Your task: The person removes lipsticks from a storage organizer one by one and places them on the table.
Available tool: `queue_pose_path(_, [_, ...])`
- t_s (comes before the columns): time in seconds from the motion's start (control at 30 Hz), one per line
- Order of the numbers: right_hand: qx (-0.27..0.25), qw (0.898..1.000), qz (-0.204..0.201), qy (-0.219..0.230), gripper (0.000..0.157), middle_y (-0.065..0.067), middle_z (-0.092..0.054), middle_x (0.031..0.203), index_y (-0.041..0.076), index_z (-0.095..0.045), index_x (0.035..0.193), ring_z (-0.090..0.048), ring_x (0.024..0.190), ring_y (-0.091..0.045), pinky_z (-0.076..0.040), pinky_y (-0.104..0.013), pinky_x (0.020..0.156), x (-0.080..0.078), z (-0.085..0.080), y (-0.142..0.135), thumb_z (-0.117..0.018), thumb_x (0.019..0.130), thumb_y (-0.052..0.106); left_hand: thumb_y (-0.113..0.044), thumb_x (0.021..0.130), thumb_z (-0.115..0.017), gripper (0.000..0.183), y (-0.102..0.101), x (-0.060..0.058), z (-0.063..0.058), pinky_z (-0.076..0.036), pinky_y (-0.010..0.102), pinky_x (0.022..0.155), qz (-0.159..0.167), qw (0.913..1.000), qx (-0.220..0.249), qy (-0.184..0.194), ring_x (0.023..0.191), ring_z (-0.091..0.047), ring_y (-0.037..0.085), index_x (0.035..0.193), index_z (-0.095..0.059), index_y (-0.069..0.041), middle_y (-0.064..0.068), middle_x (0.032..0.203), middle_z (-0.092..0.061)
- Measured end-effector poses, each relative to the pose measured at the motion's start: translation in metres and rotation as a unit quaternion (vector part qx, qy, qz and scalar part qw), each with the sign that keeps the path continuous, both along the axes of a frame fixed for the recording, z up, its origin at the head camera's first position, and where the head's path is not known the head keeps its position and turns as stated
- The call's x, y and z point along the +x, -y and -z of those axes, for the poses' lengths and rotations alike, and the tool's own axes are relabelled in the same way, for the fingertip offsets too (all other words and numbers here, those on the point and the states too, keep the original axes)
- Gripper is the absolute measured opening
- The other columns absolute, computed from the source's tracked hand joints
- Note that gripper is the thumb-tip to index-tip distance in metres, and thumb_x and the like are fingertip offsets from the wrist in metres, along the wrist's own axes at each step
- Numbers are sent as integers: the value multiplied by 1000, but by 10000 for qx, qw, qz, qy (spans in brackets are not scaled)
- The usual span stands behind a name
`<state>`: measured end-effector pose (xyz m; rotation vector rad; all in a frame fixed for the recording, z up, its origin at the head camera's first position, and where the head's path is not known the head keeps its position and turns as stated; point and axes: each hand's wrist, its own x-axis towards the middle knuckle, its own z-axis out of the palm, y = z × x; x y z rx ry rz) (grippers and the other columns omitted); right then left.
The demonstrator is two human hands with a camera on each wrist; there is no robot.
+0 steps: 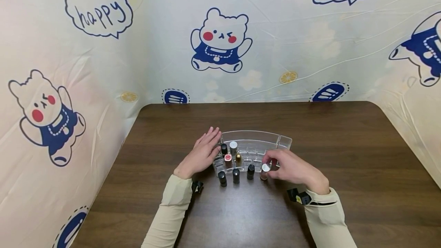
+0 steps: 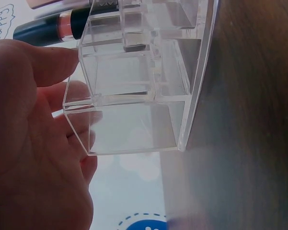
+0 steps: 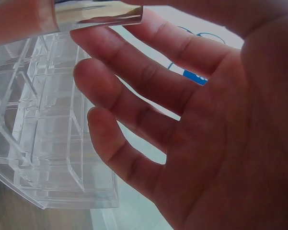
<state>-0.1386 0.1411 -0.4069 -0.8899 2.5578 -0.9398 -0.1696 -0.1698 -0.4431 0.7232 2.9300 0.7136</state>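
A clear tiered acrylic organizer point(image 1: 253, 132) with a curved front stands on the table. My left hand point(image 1: 200, 156) rests against its left end, fingers extended; in the left wrist view the thumb touches the clear end wall point(image 2: 129, 129), with fingertips seen through the plastic. Between thumb and fingers, my right hand point(image 1: 293, 167) pinches a silver-capped lip gloss tube point(image 1: 265, 167) at the front right of the organizer. Its pinkish body point(image 3: 19, 21) shows in the right wrist view. Whether its base touches anything is unclear.
Several dark-capped tubes point(image 1: 236, 176) stand along the organizer's front. At its left side are a black-capped tube point(image 1: 224, 149), a white-topped one point(image 1: 233, 147), a red-topped one point(image 1: 228, 160) and a gold one point(image 1: 238, 159). A printed curtain point(image 1: 268, 60) hangs behind the brown table point(image 1: 344, 144).
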Motion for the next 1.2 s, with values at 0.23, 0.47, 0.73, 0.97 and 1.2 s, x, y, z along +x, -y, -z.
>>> queue_pose_path(0.23, [53, 9999, -50, -125, 18, 5, -64, 80, 13, -65, 90, -61, 75, -18, -49, -24, 68, -1, 2, 1, -73, 76, 7, -25, 102, -46, 54, 0, 0, 1, -18, 53, 119, 19, 10000, 52, -56, 150, -16, 31, 149, -34, -2, 11, 160, -24])
queue_pose_path(0.47, [65, 9999, -62, -117, 18, 4, -63, 79, 13, -65, 90, -60, 75, -17, -47, -20, 66, -1, 3, 2, -74, 75, 7, -26, 102, -45, 54, 1, -1, 2, -20, 54, 119, 67, 9999, -1, -142, 150, -17, 32, 149, -34, -2, 11, 160, -24])
queue_pose_path(0.73, [58, 9999, -76, -141, 18, 5, -62, 78, 14, -65, 89, -60, 74, -18, -47, -20, 66, -1, 4, 2, -74, 75, 7, -27, 102, -44, 54, 1, -1, 2, -20, 53, 119, 78, 9999, -11, -130, 150, -16, 31, 149, -33, -2, 11, 160, -24])
queue_pose_path(0.97, [68, 9999, -76, -1, 19, 4, -63, 80, 12, -65, 91, -61, 75, -19, -51, -26, 68, -1, 2, 1, -74, 76, 6, -27, 102, -45, 54, 0, 0, 1, -19, 53, 119, 63, 9999, 8, -94, 150, -16, 31, 149, -34, -2, 12, 160, -25])
queue_pose_path(1.2, [68, 9999, -61, 127, 19, 2, -63, 81, 11, -65, 92, -61, 76, -20, -47, -20, 67, 0, 1, 0, -74, 76, 6, -27, 102, -44, 55, 0, -1, 0, -18, 51, 120, 30, 10000, -27, -33, 150, -14, 29, 150, -32, -3, 10, 161, -23])
